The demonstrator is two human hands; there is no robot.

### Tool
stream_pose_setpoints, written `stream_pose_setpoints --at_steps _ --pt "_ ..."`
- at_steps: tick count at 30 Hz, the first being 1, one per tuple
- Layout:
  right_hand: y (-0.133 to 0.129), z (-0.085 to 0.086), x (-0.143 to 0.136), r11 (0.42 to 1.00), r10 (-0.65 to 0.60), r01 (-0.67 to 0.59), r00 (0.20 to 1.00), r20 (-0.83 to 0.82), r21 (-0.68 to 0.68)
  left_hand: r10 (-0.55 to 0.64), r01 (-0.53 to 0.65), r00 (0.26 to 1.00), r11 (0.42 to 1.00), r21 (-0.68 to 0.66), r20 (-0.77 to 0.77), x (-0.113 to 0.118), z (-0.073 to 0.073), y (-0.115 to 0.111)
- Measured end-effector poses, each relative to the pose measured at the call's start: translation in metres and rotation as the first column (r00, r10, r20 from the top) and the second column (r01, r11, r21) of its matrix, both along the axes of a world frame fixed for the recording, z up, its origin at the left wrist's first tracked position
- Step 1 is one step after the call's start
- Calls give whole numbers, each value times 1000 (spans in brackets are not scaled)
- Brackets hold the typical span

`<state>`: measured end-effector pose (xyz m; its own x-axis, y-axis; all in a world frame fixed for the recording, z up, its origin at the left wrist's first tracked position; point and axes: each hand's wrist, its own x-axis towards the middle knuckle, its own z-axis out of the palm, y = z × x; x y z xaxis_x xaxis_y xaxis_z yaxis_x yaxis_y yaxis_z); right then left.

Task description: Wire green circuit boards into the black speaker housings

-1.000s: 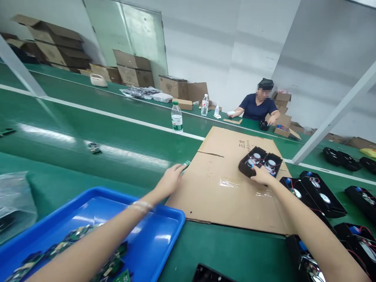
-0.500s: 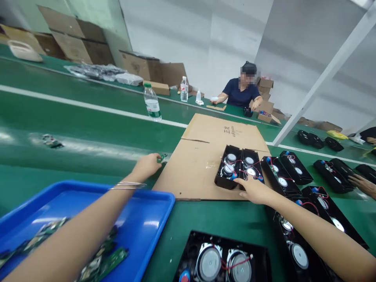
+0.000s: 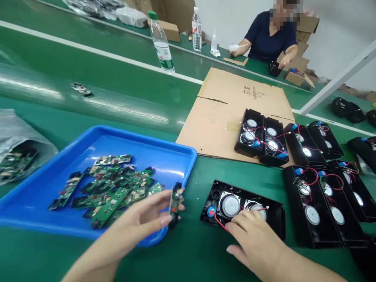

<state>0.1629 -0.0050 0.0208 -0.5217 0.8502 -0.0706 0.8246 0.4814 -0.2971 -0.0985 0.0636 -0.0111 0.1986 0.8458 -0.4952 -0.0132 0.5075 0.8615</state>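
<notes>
My left hand (image 3: 147,215) holds a small green circuit board (image 3: 175,203) upright between thumb and fingers, over the right edge of the blue tray (image 3: 188,156). Several loose green boards (image 3: 110,205) lie piled in the tray. To the right, a black speaker housing (image 3: 277,219) rests on the green table, with two round speakers (image 3: 230,205), a blue-and-red part (image 3: 211,211) and red wires in it. My right hand (image 3: 249,235) lies over the front of this housing, fingers bent at the red wire; whether it grips the wire is hidden.
Several black housings (image 3: 313,217) with speakers stand at the right. Two more sit on a flat cardboard sheet (image 3: 205,125). Behind are a green-capped bottle (image 3: 164,55) and a seated person (image 3: 267,35). A plastic bag of boards (image 3: 17,133) lies left.
My left hand has come back from the belt to the tray edge with the board. My right hand has left the housings on the cardboard for the nearer one. The view has shifted downward and left.
</notes>
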Motion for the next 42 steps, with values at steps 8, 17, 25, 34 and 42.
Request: stream_pose_setpoints --at_steps 8,17,25,34,42 --pt "-7 -18 6 999 -41 39 973 -227 -13 -12 83 826 991 -100 563 28 -34 -31" --pt "-3 28 32 968 -160 230 878 -451 103 121 -14 718 987 -160 685 22 -19 -45" --pt "25 -1 -57 859 -483 -90 188 -855 -505 286 -241 835 958 -156 470 23 -6 -42" --pt "26 10 -75 980 -145 198 732 -666 4 421 -436 791 897 -74 443 40 1 -51" --pt "29 -6 -79 883 40 266 778 -628 386 397 -457 735 889 -31 549 59 -4 -56"
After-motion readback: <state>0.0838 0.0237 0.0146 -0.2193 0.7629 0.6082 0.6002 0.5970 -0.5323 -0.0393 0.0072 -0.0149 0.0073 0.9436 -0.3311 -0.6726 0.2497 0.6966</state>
